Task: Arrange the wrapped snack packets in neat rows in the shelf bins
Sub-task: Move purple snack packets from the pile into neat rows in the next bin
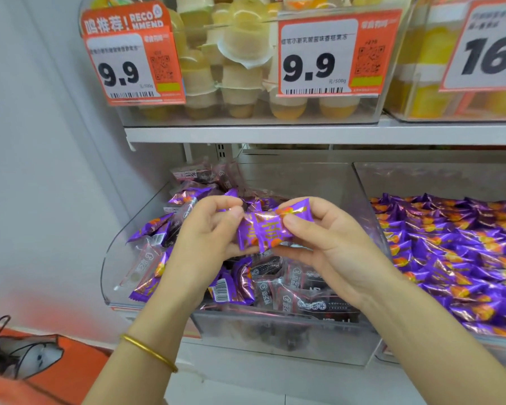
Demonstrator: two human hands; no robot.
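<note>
A single purple packet (263, 229) is held between both hands, above the clear bin (114, 258) that lies directly beneath them. Its left end is pinched by the thumb and fingers of the left hand (208, 235). Its right part is gripped by the right hand (327, 247), thumb on top and fingers curled below. The long axis is seen to run from hand to hand, tilted a little upward toward the right hand. Under the hands, loose purple packets (231, 287) are mixed with dark packets (304, 290) in no order. Beyond the right hand, a second bin (421, 176) is filled with rowed packets (456, 247) of the same purple. If the held packet is meant for those rows, as is judged likely, the right hand is the nearer, and its axis would need to be matched to theirs.
</note>
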